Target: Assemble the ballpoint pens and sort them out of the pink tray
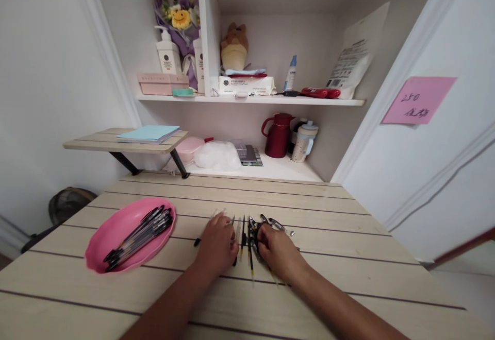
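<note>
With my left hand [216,243] closed on a pen [197,241] and my right hand [279,251] curled on the pen parts [244,238] in the middle of the table [348,247], grip unclear, I could sweep loose pieces rolling off the near edge.

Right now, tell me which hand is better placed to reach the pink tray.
Probably left: the left hand lies nearer the pink tray; the right hand sits beyond the pen parts.

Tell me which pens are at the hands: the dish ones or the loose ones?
The loose ones, between left hand and right hand; the dish's pens lie apart.
</note>
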Demonstrator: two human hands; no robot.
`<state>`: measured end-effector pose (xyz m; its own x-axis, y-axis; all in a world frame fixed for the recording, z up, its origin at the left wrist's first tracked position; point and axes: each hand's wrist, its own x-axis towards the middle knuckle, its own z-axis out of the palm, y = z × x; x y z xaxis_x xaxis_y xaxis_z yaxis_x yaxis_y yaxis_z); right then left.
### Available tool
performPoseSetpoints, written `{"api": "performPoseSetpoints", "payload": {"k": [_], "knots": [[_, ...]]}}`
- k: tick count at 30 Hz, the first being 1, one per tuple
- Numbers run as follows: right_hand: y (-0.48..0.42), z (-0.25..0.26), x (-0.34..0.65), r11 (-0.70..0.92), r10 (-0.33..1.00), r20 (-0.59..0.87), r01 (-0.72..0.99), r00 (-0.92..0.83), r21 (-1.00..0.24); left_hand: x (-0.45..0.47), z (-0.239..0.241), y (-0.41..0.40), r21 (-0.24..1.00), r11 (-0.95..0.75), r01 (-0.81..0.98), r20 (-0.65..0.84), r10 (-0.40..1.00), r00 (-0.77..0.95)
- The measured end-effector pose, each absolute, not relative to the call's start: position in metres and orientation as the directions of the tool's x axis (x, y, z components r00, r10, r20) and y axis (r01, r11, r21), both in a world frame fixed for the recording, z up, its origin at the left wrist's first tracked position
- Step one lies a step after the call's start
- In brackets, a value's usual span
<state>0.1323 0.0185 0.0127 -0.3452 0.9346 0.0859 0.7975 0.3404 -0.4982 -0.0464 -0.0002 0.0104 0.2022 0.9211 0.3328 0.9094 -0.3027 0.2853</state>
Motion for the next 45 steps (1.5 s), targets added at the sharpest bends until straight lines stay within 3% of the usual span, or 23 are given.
{"api": "performPoseSetpoints", "payload": {"k": [7,13,17,21,23,25,28,34,38,41,45], "knots": [[0.01,0.019,0.112,0.351,0.931,0.053,0.847,-0.36,-0.4,-0.053,0.018,0.0,0.259,-0.119,0.959,0.255,0.965,0.051],[0.007,0.02,0.096,0.356,0.926,0.027,0.844,-0.378,-0.401,-0.057,0.013,0.002,0.221,-0.135,0.966,0.251,0.965,0.077],[0.013,0.017,0.101,0.356,0.929,0.086,0.8,-0.361,-0.483,-0.06,0.011,0.004,0.228,-0.197,0.954,0.311,0.943,0.12],[0.025,0.014,0.107,0.242,0.953,0.078,0.582,-0.292,-0.776,-0.06,0.014,0.005,0.349,-0.262,0.899,0.353,0.926,0.133],[0.029,0.011,0.106,0.096,0.961,-0.006,0.355,-0.275,-0.93,-0.058,0.016,0.004,0.409,-0.319,0.855,0.378,0.912,0.159],[0.032,0.009,0.104,-0.043,0.961,-0.072,0.112,-0.267,-0.993,-0.056,0.018,0.002,0.447,-0.363,0.818,0.391,0.901,0.186],[0.036,0.007,0.103,-0.122,0.974,-0.093,-0.132,-0.208,-0.984,-0.054,0.018,0.001,0.479,-0.397,0.783,0.382,0.897,0.222],[0.047,0.01,0.119,-0.152,0.987,-0.123,-0.352,-0.103,-0.924,-0.057,0.016,0.002,0.512,-0.391,0.765,0.327,0.912,0.248],[0.061,0.016,0.14,-0.091,0.995,-0.096,-0.419,-0.01,-0.904,-0.059,0.016,0.002,0.524,-0.388,0.758,0.318,0.915,0.248],[0.074,0.021,0.16,0.037,0.988,-0.034,-0.44,0.154,-0.897,-0.061,0.017,0.002,0.523,-0.363,0.771,0.262,0.929,0.26],[0.086,0.024,0.181,0.137,0.952,0.019,-0.37,0.307,-0.919,-0.066,0.019,0.004,0.56,-0.257,0.788,0.16,0.966,0.201]]}}
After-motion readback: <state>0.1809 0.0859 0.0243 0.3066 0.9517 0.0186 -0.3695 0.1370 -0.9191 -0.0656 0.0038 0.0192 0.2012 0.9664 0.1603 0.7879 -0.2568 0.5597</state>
